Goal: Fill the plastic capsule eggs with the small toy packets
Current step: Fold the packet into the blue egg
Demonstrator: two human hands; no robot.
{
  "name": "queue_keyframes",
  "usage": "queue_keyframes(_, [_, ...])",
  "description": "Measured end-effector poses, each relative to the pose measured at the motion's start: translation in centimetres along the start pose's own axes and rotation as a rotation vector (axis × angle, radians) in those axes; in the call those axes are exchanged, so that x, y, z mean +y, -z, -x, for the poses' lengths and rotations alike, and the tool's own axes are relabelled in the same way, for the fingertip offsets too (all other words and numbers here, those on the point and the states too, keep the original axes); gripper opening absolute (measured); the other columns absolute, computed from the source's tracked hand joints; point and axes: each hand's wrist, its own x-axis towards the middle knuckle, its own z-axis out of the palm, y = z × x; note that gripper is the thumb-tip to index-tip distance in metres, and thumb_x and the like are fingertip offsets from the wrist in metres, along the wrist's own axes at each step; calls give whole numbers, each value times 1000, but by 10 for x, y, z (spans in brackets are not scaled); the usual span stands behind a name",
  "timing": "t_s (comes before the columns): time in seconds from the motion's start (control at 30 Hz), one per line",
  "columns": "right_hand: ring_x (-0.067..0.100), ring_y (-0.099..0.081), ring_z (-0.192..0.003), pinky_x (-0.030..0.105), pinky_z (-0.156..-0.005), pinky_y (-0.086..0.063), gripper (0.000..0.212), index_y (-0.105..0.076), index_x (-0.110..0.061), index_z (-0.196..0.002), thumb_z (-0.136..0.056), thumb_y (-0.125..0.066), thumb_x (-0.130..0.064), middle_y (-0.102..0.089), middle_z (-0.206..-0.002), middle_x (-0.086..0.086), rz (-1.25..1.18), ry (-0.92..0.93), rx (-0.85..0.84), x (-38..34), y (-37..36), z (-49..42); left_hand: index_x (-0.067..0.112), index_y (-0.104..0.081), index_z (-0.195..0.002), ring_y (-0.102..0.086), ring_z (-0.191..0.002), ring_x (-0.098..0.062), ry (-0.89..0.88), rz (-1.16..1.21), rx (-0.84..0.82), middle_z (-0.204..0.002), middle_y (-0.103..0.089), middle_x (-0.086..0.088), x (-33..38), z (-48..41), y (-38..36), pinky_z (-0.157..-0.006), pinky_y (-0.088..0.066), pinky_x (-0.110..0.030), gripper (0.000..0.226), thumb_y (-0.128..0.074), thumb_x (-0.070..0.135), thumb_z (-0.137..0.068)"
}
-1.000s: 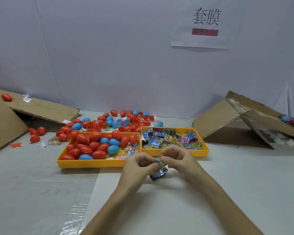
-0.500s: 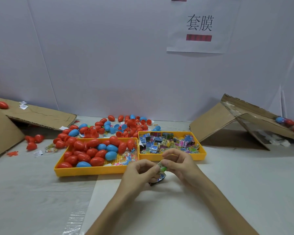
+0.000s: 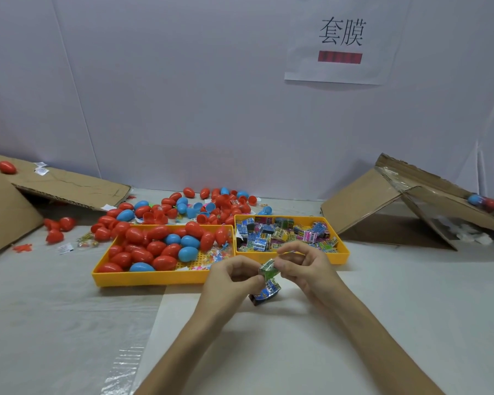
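Green packet [image 3: 268, 269], frame centre: pinched between left hand [image 3: 234, 277] and right hand [image 3: 305, 269], both curled. To be pressed compact before an egg [image 3: 160, 248] is taken.

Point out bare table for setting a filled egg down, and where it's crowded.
Bare: the table left of the left hand, in front of the egg tray; also right of the right hand, in front of the cardboard. Crowded: loose eggs behind it; a blue packet lies under the held green packet.

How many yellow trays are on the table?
2. The left tray holds capsule eggs; the right tray, beside it, holds toy packets. None appears hidden.
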Motion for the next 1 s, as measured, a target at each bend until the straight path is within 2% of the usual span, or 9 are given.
queue_keyframes(0.1, [20, -70, -77, 29, -70, -55, 31, -76, -18, -83, -55, -88, -20, -74, -82, 12, -4, 10, -13, 0, -2, 1, 11, -75, -82, -74, -74, -20, 13, 7, 24, -76, -76, -9, -2, -1, 1, -69, -61, -26, 18, -70, -5, -86])
queue_keyframes(0.2, [20, -68, -68, 27, -67, -53, 29, -72, -12, -85, -60, -85, -13, -72, -76, 12, -6, 26, -12, 0, -3, 1, 5, -73, -84, -74, -71, -21, 20, 51, 73, -75, -75, -12, -2, -2, 0, -68, -61, -26, 4, -76, 4, -87])
queue_keyframes(0.27, [19, -65, -64, 26, -65, -52, 27, -70, -10, -86, -63, -83, -12, -71, -74, 11, 7, 37, -15, -2, -2, 2, 3, -72, -84, -74, -71, -20, 18, 61, 89, -74, -75, -12, -2, -2, 0, -66, -60, -25, 6, -76, 6, -87])
queue_keyframes(0.4, [21, -68, -75, 25, -65, -52, 23, -75, -19, -85, -68, -90, -17, -74, -86, 13, 26, 56, -71, -7, -4, 5, 6, -71, -82, -74, -72, -20, -5, -19, 85, -73, -76, -6, -1, -1, -1, -65, -60, -24, 7, -72, 3, -88])
queue_keyframes(0.53, [18, -67, -79, 25, -69, -52, 19, -76, -24, -88, -71, -83, -28, -73, -88, 9, 91, 65, -154, -8, -8, 9, 7, -71, -78, -73, -72, -24, -40, -94, 111, -71, -74, -6, -1, -1, -1, -70, -63, -35, 9, -75, 6, -87])
queue_keyframes(0.67, [13, -63, -72, 25, -69, -53, 12, -76, -23, -84, -76, -78, -15, -70, -80, 0, 100, 44, -170, -7, -8, 10, 10, -67, -72, -72, -70, -22, -100, -179, 155, -68, -72, -4, -2, 1, -2, -72, -62, -45, 16, -75, 6, -86])
queue_keyframes(0.8, [14, -63, -71, 25, -70, -54, 14, -77, -20, -88, -76, -78, -13, -70, -80, 3, 109, 19, -182, -6, -6, 10, 16, -63, -71, -69, -65, -13, -144, -252, 221, -66, -71, 3, -2, 1, -3, -67, -61, -38, 22, -77, 9, -86])
queue_keyframes(0.9, [15, -62, -69, 27, -70, -54, 13, -77, -20, -91, -78, -77, -16, -69, -78, 3, 125, 15, -188, -4, -8, 10, 16, -63, -71, -69, -66, -15, -181, -301, 227, -66, -70, 1, -2, 2, -5, -65, -59, -37, 22, -77, 11, -87])
queue_keyframes(1.0, [13, -61, -70, 26, -70, -53, 5, -76, -20, -85, -80, -77, -18, -67, -77, 1, 149, 21, -206, -4, -7, 9, 15, -61, -71, -67, -67, -18, -209, -352, 227, -67, -68, -1, -2, 3, -6, -64, -57, -38, 21, -75, 8, -86])
